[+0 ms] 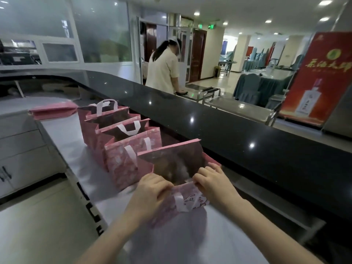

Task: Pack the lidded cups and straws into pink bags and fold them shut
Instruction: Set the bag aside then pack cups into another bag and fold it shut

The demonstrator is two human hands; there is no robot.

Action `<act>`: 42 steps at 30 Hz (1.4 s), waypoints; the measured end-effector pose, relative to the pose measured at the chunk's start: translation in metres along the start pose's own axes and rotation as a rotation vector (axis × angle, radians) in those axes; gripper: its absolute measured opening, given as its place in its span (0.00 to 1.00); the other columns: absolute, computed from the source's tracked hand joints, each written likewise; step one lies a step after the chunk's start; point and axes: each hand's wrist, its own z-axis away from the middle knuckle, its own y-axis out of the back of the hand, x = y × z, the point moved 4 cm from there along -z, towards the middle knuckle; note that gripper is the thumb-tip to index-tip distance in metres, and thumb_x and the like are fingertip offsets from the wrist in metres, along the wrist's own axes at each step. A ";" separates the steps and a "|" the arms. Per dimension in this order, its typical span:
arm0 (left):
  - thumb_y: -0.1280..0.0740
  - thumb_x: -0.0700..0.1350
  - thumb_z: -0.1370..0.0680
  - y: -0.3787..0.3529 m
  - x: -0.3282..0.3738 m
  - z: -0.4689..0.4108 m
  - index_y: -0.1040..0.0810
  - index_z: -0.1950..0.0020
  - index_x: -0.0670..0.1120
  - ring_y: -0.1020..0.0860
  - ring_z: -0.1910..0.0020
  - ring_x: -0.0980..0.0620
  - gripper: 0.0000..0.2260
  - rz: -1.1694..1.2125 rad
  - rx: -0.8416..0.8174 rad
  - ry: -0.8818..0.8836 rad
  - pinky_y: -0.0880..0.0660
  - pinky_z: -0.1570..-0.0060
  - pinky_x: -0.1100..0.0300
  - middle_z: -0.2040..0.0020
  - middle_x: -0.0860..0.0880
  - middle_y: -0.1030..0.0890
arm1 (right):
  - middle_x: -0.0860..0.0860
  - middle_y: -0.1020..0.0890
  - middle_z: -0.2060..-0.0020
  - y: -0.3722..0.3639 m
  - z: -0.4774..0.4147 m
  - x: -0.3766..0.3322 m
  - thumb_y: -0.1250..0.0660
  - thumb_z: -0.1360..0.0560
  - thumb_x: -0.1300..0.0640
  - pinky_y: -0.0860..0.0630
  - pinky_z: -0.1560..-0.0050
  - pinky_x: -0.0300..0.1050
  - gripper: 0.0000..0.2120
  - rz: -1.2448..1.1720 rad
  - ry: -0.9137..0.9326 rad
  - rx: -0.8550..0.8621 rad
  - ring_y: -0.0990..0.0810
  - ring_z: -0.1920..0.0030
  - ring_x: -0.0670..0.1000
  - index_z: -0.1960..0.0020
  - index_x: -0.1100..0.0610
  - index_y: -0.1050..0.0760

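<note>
At the far left, grey cabinet drawers (22,149) stood beside a white surface (62,134), on whose far end a stack of flat pink bags (53,110) lay. Just right of the stack, three pink bags stood upright in a close row running toward the camera: the farthest bag (85,121), the middle bag (99,141) and the nearer bag (123,164). All three had open mouths and white loop handles. Behind them a glossy black counter (133,88) curved across the frame, and beyond it a person in a cream uniform (163,69) stood bent forward with their back to the camera.

In the foreground a fourth pink bag (192,201) stood on the surface just beside the nearer bag, its mouth open and its far flap raised. The left hand (152,189) gripped the front rim of that bag, fingers curled over the edge. The right hand (213,180) pinched the same rim at its right corner. Something pale and brown showed inside the bag, too blurred to identify. A white handle (180,201) hung down the front panel between the two hands.

Farther right, past the counter, a steel trolley (238,107) stood near a red poster (314,79) showing a white bottle.
</note>
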 end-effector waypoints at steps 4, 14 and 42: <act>0.24 0.41 0.29 -0.026 0.063 0.010 0.15 0.56 0.49 0.21 0.58 0.53 0.05 0.030 -0.033 -0.091 0.25 0.50 0.58 0.59 0.54 0.17 | 0.45 0.19 0.54 0.022 0.081 0.015 0.29 0.27 0.52 0.27 0.39 0.46 0.05 0.027 -0.054 -0.026 0.20 0.52 0.48 0.52 0.48 0.21; 0.23 0.39 0.31 -0.101 0.234 0.024 0.15 0.57 0.48 0.22 0.59 0.52 0.06 0.186 -0.131 -0.239 0.24 0.53 0.56 0.61 0.53 0.18 | 0.47 0.20 0.51 0.083 0.294 0.058 0.33 0.23 0.55 0.28 0.43 0.46 0.04 0.064 -0.352 -0.012 0.22 0.50 0.50 0.50 0.51 0.22; 0.27 0.51 0.27 -0.148 0.354 0.011 0.19 0.52 0.53 0.24 0.54 0.59 0.06 0.246 -0.202 -0.450 0.29 0.41 0.56 0.56 0.58 0.19 | 0.47 0.20 0.53 0.128 0.450 0.073 0.34 0.24 0.53 0.30 0.43 0.47 0.08 -0.004 -0.613 0.138 0.23 0.51 0.50 0.46 0.52 0.22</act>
